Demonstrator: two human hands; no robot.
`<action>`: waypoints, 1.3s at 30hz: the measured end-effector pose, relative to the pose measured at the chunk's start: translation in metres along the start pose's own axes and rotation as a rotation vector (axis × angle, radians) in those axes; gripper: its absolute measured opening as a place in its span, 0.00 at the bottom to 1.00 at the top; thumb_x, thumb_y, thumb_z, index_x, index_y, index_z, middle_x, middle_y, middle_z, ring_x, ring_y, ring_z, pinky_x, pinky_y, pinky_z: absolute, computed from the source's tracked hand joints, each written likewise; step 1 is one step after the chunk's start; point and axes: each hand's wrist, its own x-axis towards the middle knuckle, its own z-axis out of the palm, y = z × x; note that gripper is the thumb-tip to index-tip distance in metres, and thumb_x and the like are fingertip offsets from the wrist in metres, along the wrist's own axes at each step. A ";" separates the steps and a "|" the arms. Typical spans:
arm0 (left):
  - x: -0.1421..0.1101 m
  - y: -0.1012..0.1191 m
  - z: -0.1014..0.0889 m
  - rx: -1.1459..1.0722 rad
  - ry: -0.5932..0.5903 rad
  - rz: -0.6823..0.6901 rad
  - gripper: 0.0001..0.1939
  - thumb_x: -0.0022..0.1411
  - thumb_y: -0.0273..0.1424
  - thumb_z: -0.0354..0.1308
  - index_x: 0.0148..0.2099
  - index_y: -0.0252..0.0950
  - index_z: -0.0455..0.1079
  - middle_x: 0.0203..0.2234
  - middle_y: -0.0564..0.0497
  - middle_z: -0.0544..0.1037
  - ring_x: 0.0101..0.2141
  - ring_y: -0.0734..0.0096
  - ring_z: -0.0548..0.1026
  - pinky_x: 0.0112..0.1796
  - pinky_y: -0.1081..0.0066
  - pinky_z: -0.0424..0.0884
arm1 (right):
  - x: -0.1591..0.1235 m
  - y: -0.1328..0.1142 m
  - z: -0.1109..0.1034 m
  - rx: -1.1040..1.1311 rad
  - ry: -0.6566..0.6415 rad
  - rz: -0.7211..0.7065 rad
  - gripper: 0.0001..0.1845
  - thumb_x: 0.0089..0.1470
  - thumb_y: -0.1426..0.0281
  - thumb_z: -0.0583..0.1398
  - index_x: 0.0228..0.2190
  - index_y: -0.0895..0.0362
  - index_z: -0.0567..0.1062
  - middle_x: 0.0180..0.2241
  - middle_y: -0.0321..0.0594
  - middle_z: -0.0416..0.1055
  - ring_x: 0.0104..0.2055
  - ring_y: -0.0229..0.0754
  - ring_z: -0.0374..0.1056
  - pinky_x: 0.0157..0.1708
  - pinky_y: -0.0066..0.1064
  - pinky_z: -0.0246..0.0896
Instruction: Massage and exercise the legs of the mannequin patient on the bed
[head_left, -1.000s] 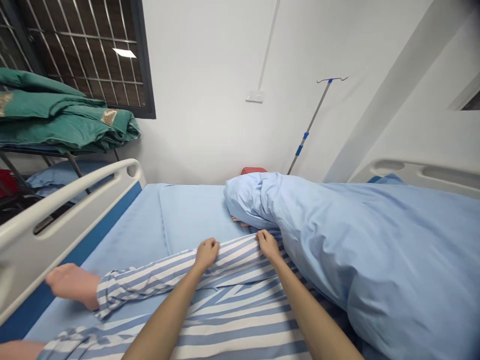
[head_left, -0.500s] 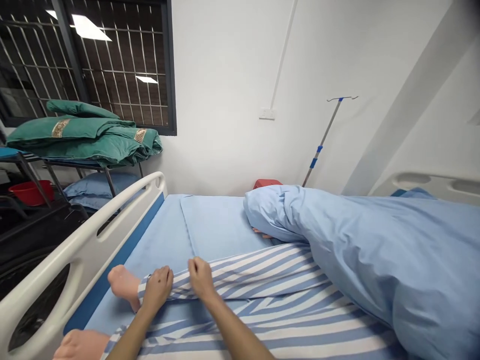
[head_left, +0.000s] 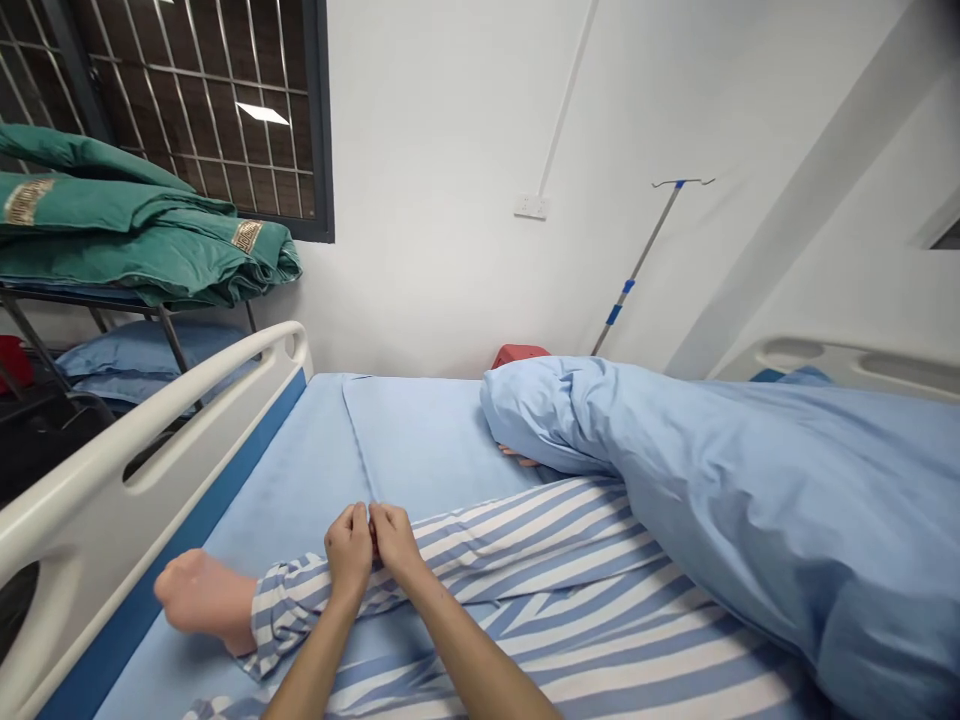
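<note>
Both my hands are at the lower part of a blue-and-white striped trouser leg (head_left: 517, 535) worn by a manikin lying on the bed. My left hand (head_left: 349, 548) is closed on the cloth, fingers curled. Right against it, my right hand (head_left: 394, 540) is also closed on the cloth; the knuckles almost touch. Below the bunched cuff (head_left: 271, 625) a bare manikin foot (head_left: 199, 595) points toward the footboard. The second trouser leg (head_left: 600, 660) lies nearer to me, partly behind my forearms. The cloth inside my fingers is mostly hidden.
A light blue quilt (head_left: 712, 480) is folded back over the manikin's upper part, fingers showing beneath its edge. The white footboard (head_left: 97, 480) stands at left. Behind are green folded bedding (head_left: 150, 240), an IV pole (head_left: 645, 250) and a red object (head_left: 519, 353) near the wall.
My left hand has moved up the trouser leg from near the ankle to beside my right hand. The cuff is now bunched, and more ankle shows. The view has shifted slightly.
</note>
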 end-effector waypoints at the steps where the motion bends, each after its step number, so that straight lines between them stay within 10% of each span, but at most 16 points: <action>1: -0.001 0.003 0.006 0.029 -0.011 -0.014 0.18 0.57 0.38 0.42 0.19 0.37 0.55 0.13 0.57 0.59 0.20 0.75 0.58 0.25 0.74 0.53 | 0.002 0.002 -0.008 0.008 0.018 -0.018 0.22 0.56 0.59 0.46 0.15 0.57 0.58 0.15 0.30 0.53 0.20 0.32 0.51 0.22 0.25 0.45; 39: -0.070 0.133 0.212 -0.010 -0.303 0.202 0.17 0.56 0.38 0.45 0.18 0.37 0.52 0.13 0.58 0.57 0.20 0.77 0.57 0.25 0.75 0.51 | 0.002 0.058 -0.265 -0.231 0.327 -0.036 0.21 0.56 0.64 0.47 0.14 0.57 0.61 0.14 0.31 0.59 0.19 0.32 0.55 0.23 0.24 0.46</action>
